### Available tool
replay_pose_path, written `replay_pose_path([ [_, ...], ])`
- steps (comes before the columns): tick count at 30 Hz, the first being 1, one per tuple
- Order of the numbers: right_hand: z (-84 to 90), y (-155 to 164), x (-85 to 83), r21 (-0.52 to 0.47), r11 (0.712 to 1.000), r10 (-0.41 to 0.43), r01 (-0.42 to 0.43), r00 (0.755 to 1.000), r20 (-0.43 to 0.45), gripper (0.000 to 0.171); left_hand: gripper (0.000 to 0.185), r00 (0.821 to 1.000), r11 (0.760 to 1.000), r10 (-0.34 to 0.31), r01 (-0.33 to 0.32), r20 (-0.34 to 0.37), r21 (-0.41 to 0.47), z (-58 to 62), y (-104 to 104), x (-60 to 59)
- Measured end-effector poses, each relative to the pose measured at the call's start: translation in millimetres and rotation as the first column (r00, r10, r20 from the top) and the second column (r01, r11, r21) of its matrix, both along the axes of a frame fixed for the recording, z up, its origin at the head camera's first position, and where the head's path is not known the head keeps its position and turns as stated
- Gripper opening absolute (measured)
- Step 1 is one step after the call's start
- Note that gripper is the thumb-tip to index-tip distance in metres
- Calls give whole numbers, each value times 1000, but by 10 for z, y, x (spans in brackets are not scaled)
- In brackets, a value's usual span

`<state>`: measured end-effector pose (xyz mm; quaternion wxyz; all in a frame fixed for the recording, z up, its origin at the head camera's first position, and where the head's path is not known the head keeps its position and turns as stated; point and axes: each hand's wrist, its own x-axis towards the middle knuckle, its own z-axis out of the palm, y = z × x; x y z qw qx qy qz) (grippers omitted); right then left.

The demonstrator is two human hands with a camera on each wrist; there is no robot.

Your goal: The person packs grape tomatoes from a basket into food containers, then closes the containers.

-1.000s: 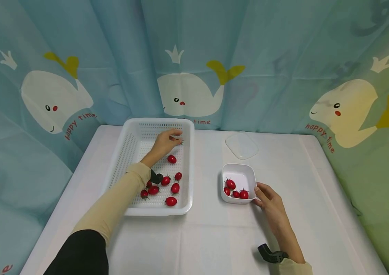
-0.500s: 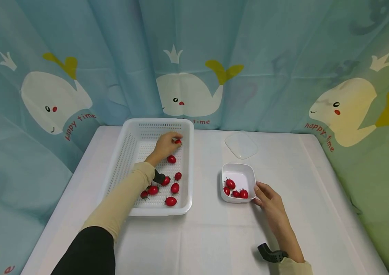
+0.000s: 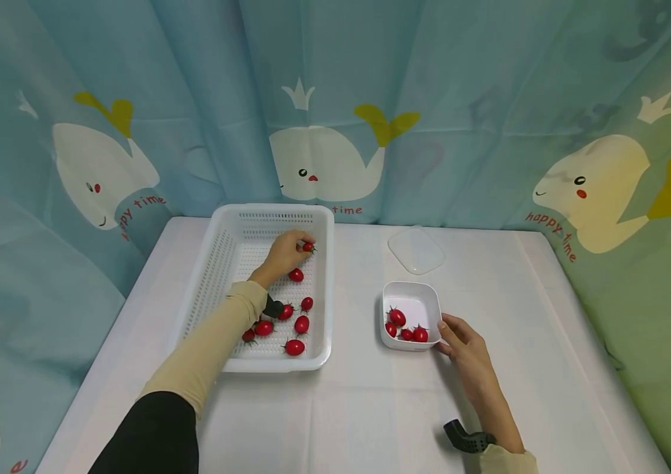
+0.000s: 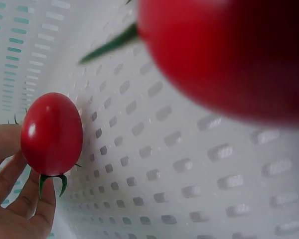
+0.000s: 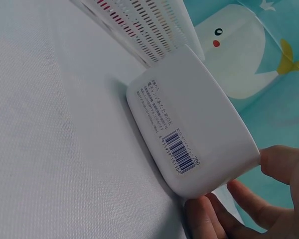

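Observation:
In the head view my left hand [image 3: 288, 253] reaches into the far right part of a white perforated basket [image 3: 326, 316]. Its thumb and fingers pinch a red cherry tomato [image 3: 308, 247] with a green stem. Several more tomatoes lie nearer in the basket, one [image 3: 296, 275] just below the hand. The left wrist view shows a tomato [image 4: 52, 134] in front of the fingers and another very close, cut off by the frame. My right hand [image 3: 468, 352] grips the near right corner of a small white plastic box [image 3: 415, 299], which holds several tomatoes. Its printed side faces the right wrist camera.
A clear plastic lid [image 3: 417, 250] lies flat on the white-covered table [image 3: 365, 415], behind the box. A blue-green curtain [image 3: 465, 131] with printed whales hangs along the table's back edge and sides.
Half a second ago the tomato at my left fingertips came into view, and it now shows slightly lower. The right hand and the box have stayed in place.

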<state>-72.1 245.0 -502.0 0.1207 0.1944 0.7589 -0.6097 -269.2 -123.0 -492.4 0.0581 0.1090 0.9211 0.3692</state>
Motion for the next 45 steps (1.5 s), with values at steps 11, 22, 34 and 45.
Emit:
replay_pose_path([
  [11, 5, -6, 1, -18, 1000, 0, 0, 1000, 2, 60, 33, 1000, 1000, -24, 24, -16, -13, -13, -40, -3],
  [22, 2, -4, -8, 2, 1000, -4, 4, 1000, -1, 63, 32, 998, 998, -69, 69, 11, -14, 83, -89, 9],
  [34, 17, -6, 8, 0, 1000, 3, -3, 1000, 8, 64, 29, 993, 992, -114, 115, -22, 43, 484, -58, 77],
  [45, 1, -4, -3, 10, 1000, 3, -3, 1000, 6, 64, 28, 982, 986, -148, 156, -116, 63, 761, 45, 234],
])
